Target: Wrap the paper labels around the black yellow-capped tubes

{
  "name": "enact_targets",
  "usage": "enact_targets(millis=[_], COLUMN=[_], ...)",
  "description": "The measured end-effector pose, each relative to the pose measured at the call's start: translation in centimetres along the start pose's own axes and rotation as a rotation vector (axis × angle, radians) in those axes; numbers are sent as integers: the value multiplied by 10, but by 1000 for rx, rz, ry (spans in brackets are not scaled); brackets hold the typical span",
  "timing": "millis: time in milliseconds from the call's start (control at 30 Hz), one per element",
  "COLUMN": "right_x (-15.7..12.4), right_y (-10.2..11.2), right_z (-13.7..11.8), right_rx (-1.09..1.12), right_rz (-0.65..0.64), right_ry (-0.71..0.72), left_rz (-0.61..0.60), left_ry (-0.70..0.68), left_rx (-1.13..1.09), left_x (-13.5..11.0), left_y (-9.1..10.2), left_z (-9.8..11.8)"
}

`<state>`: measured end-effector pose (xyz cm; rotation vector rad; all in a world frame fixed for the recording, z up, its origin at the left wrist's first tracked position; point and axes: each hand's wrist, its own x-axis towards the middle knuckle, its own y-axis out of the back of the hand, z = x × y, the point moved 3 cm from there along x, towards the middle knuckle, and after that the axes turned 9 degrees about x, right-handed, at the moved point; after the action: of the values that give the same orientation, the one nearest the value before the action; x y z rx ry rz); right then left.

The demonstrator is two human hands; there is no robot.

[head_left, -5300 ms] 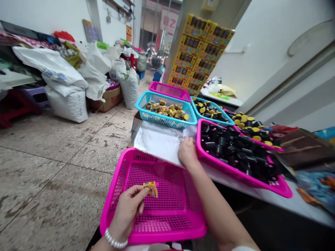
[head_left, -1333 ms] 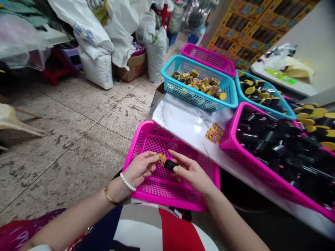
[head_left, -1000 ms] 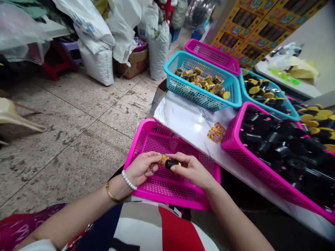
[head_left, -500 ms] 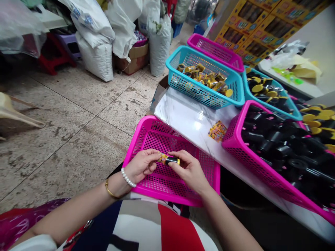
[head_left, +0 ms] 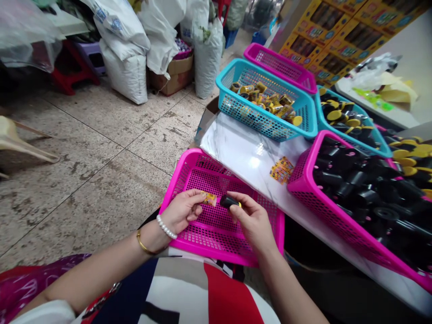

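Over a pink basket (head_left: 178,180) on my lap, my left hand (head_left: 185,209) pinches a small printed yellow-orange label sleeve (head_left: 209,199) by its left end. My right hand (head_left: 248,216) grips a small black plastic bottle (head_left: 228,201) with a yellow end, its dark end pointing left toward the sleeve. A narrow gap separates the two. More printed labels (head_left: 281,170) lie on the white marbled tabletop (head_left: 236,139), to the right of and beyond my hands.
A blue basket (head_left: 266,128) holds several labelled yellow pieces. At the right, a pink basket (head_left: 303,166) is full of black bottles, and another blue basket (head_left: 380,146) holds yellow-capped black ones. Yellow printed boxes (head_left: 324,40) are stacked behind. White sacks (head_left: 124,72) stand on the floor.
The black bottle, earlier touching or overlapping the label sleeve, has moved right and now sits apart and tilted. The left hand stays nearly in place, still pinching the sleeve.
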<state>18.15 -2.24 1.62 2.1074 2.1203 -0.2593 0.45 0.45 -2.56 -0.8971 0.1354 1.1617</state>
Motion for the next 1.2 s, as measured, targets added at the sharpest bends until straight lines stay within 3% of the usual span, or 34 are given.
enact_targets(millis=[133, 333, 433, 500, 700, 900, 1067, 1200], right_x=[5, 7, 5, 4, 6, 14, 11, 7], right_y=[-4, -10, -10, -8, -3, -5, -10, -13], right_z=[6, -9, -15, -16, -7, -9, -18, -11], right_rx=[6, -466, -571, -532, -244, -386, -577, -500], right_rz=[-69, -178, -226, -193, -184, -331, -180, -45], right_ry=[-7, 261, 349, 335, 117, 87, 289, 334], left_rz=[-3, -15, 9, 6, -26, -51, -33, 24], left_ry=[52, 55, 42, 55, 101, 122, 43, -35], left_rx=[-80, -58, -61, -78, -99, -94, -47, 38], left_x=[-1, -1, -1, -1, -1, -1, 0, -2], left_y=[-3, -3, -1, 0, -2, -2, 0, -1], left_z=[-1, -4, -5, -5, -1, -7, -5, -5])
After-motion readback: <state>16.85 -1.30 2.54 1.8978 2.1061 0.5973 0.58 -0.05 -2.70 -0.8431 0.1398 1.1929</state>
